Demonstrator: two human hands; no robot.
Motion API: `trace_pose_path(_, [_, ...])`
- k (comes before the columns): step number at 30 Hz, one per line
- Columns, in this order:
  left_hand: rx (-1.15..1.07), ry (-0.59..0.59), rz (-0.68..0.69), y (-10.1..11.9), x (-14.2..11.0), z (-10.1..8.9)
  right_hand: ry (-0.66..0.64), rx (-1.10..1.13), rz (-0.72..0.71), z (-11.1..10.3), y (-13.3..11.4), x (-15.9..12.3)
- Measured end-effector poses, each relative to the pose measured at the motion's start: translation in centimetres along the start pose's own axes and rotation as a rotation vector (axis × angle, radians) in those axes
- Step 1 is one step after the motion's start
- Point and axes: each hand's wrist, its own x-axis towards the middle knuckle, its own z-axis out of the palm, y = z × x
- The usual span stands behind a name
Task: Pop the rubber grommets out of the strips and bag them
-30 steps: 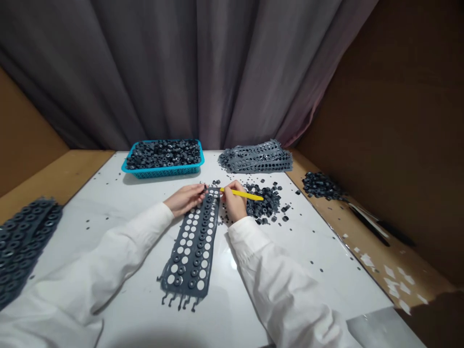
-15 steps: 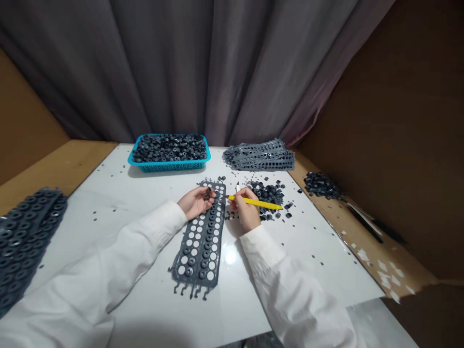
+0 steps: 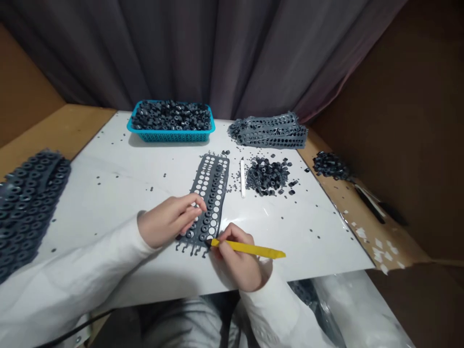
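Note:
In my right hand (image 3: 239, 258) is a yellow craft knife (image 3: 255, 249), gripped like a pen. Its dark tip meets the near right end of a dark grey molded rubber sheet (image 3: 209, 193). That sheet has rows of round holes showing white and raised ring-shaped pieces, with small hooked tabs along its near edge. Over the sheet's left near part lies my left hand (image 3: 174, 217), fingers loosely bent and apart; I see nothing held in them. The thumb is mostly hidden. A white craft knife (image 3: 242, 179) rests right of the sheet.
A blue basket (image 3: 170, 136) full of small dark pieces stands at the back. Perforated sheets (image 3: 270, 130) are stacked right of it, with a pile of loose pieces (image 3: 270, 174) nearer. More ring-studded sheets (image 3: 31, 203) lie far left. White scraps (image 3: 379, 249) dot the cardboard.
Both hands have come from the sheet's far end to its near end. The small dark pieces earlier in my left fingers are out of sight. The view has tilted down.

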Motion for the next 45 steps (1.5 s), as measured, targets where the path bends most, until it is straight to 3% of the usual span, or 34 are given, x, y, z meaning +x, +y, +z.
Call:
trace_pose_path(3, [0.279,0.000,0.044,-2.1,-1.5,1.4,0.026,-0.089,-0.049,0.3,0.5,0.3])
trace_pose_path(7, [0.517,0.056,0.198,-3.7,-1.7,2.3,0.042,-0.111,-0.092,0.4,1.0,0.4])
trace_pose_path(20, [1.157,0.130,0.727,-4.0,-0.1,4.1,0.036,-0.298,-0.192,0.9,-0.6,0.4])
trace_pose_path(24, [1.199,0.125,0.837,-4.6,0.4,4.2,0.020,-0.315,-0.178,0.8,-0.8,0.5])
trace_pose_path(27, [0.928,0.081,0.739,-4.2,0.5,3.1,0.025,-0.288,-0.141,0.7,-0.7,0.6])
trace_pose_path(30, [0.581,0.200,0.488,-2.9,0.4,1.4,0.006,-0.222,-0.100,0.6,-0.3,0.7])
trace_pose_path(32, [0.478,0.268,0.320,-2.1,0.4,0.5,0.009,-0.142,-0.082,0.5,0.2,0.8])
trace_pose_path(34, [0.418,0.238,0.202,-1.8,0.4,0.0,0.046,-0.054,-0.072,0.4,0.6,0.9])
trace_pose_path(38, [0.230,0.118,0.092,-2.2,0.8,0.2,0.112,-0.022,-0.065,0.4,0.9,1.0])
trace_pose_path(45, [0.043,0.049,-0.033,-2.9,1.0,0.7,0.104,-0.039,-0.059,0.6,0.6,1.1])
